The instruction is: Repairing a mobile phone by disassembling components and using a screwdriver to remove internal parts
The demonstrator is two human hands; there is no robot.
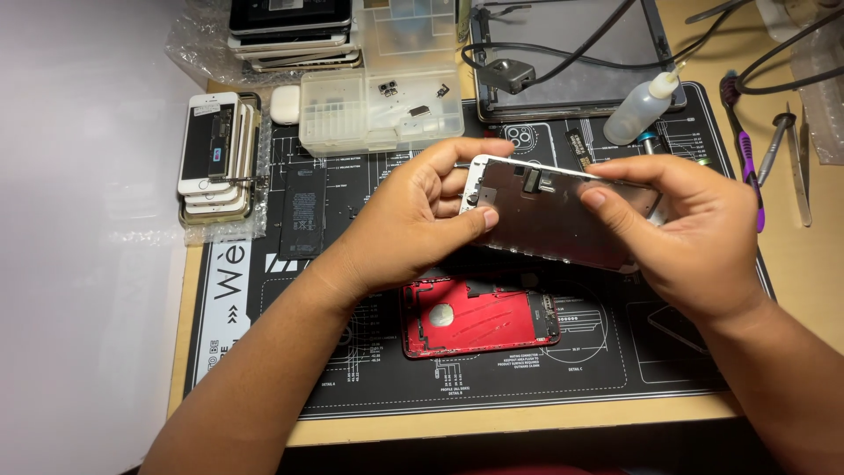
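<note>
Two bare hands meet over a black repair mat (264, 369) in the head view, both clamped on a phone screen panel (549, 220) held back-side up, above the mat. The left hand (413, 220) grips the panel's left end, thumb pressed on the metal back plate and fingers curled over the white top edge. The right hand (694, 233) pinches the right end, its thumb on the plate and fingers wrapped along the far edge, so the panel spans the gap between the two palms.

Directly below the panel, a red phone housing (479, 321) lies open on the mat, emptied of most parts. A black battery (303, 211) lies flat on the mat to the left of the left hand.

Behind the hands stands a clear plastic parts box (352, 123); a few small dark components sit in its compartments, too small to identify. A white squeeze bottle (642, 110) lies tilted beside a tablet (571, 53) crossed by black cables. Stacks of phones (215, 158) sit at the mat's left edge, more at the top, partly cut off. Tools at the right edge are partly out of frame.
</note>
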